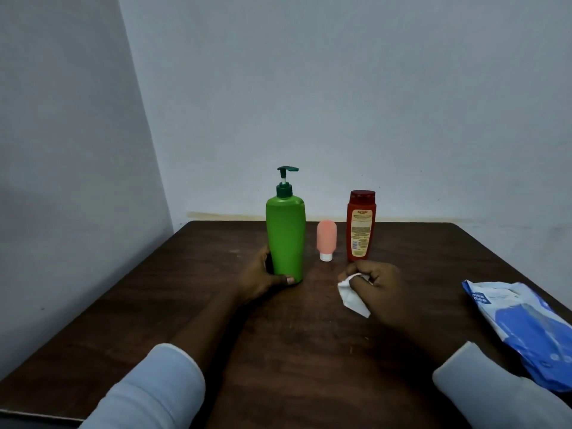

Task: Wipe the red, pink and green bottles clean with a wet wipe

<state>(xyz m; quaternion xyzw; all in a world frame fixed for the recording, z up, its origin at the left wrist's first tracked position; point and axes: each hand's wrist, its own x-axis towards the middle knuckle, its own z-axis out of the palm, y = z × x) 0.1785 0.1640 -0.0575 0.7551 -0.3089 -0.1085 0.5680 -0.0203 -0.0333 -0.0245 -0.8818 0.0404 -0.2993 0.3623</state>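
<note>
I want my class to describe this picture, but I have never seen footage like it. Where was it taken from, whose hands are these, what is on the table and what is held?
There is no machine here: a person works with bare hands, and the single picture comes from a camera worn on their head, looking forward and down. On the wooden table stand a green pump bottle, a small pink bottle resting on its white cap, and a red bottle with a label. The left hand grips the green bottle near its base. The right hand pinches a crumpled white wet wipe. A blue and white wipes pack lies at the right.
</note>
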